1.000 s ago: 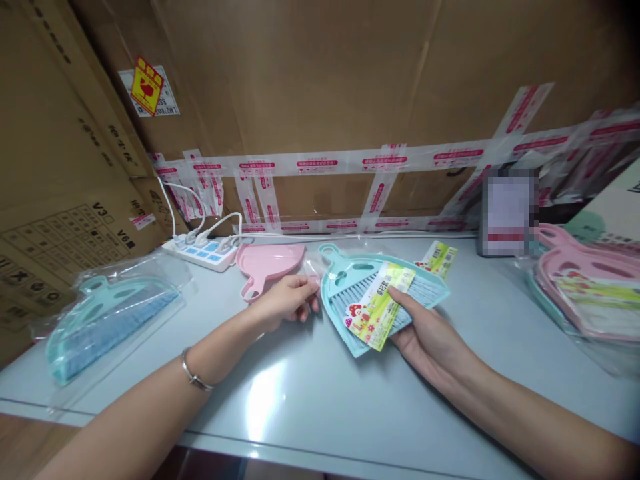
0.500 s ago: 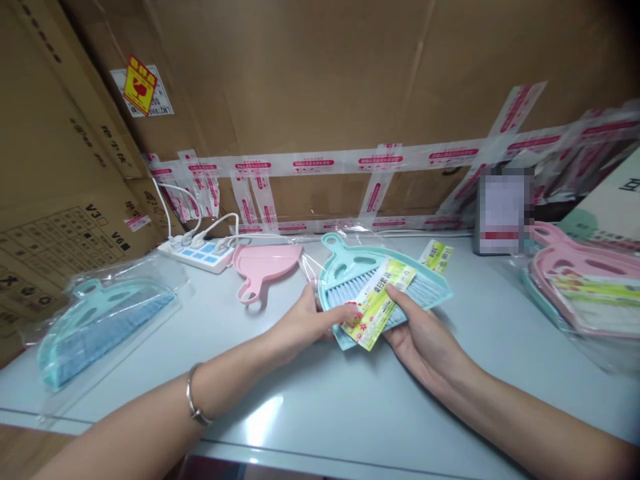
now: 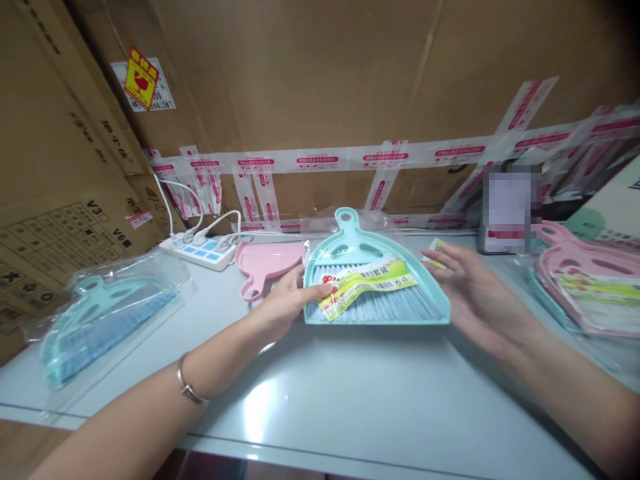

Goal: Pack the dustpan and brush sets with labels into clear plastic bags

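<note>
My left hand (image 3: 287, 297) grips the left edge of a mint-green dustpan (image 3: 380, 233), its thumb over one end of a yellow-green printed card (image 3: 370, 283). A brush with pale blue bristles (image 3: 365, 310) lies inside the pan under the card. Clear plastic film (image 3: 320, 230) shows around the pan's handle side. To the right of the pan, my right hand (image 3: 470, 293) is slightly blurred, its fingers stretched out. Its fingertips overlap a second small yellow-green card (image 3: 436, 252); whether they touch it I cannot tell.
A pink dustpan (image 3: 273, 257) lies behind my left hand, near a white power strip (image 3: 200, 252) with plugs. At left is a bagged mint dustpan set (image 3: 107, 320). On the right sit stacked pink and green sets (image 3: 590, 267) and a blurred-out upright object (image 3: 510, 207). Cardboard boxes (image 3: 300, 80) stand behind.
The mint dustpan has turned level, handle pointing away, and shifted slightly up. My right hand has let go of it and moved right. The card on it now lies flatter across the bristles.
</note>
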Tool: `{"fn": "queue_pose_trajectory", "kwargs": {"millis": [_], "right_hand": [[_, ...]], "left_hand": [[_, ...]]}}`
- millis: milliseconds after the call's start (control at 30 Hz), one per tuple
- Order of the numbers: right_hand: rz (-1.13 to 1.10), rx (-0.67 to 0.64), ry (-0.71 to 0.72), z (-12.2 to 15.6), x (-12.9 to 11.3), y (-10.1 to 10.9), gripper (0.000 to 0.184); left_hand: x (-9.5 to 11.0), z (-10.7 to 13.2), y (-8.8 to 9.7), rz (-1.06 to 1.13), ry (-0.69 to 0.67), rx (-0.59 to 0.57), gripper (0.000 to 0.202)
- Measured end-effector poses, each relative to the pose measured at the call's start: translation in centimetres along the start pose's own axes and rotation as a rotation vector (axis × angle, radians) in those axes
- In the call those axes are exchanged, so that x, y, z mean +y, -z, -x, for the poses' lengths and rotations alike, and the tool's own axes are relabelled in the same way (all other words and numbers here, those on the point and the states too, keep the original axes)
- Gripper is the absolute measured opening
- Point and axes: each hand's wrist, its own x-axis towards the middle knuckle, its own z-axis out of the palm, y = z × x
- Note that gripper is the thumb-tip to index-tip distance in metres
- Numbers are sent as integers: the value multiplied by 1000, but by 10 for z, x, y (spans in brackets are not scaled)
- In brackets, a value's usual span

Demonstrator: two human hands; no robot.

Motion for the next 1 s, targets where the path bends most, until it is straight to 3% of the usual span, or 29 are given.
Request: {"fn": "queue_pose_trajectory", "kwargs": {"millis": [100, 200, 400, 533, 633, 833, 1000], "right_hand": [[31, -69, -177, 1, -10, 1, 13], [140, -154, -308, 5, -6, 0, 27], [175, -286, -254, 10, 2, -1, 51], [161, -291, -281, 12, 0, 0, 62], [154, -230, -287, 11, 1, -2, 57], [183, -108, -229, 8, 5, -6, 39], [237, -114, -215, 6, 10, -5, 31]], "left_hand": [[4, 2, 1, -19, 20, -48, 53], [5, 2, 2, -36, 49, -42, 51], [11, 0, 4, -30, 132, -20, 37], [13, -2, 5, -87, 143, 95, 23], [12, -3, 6, -99, 126, 118, 24], [10, 0, 9, -86, 56, -144, 42], [8, -4, 9, -51, 79, -38, 35]]}}
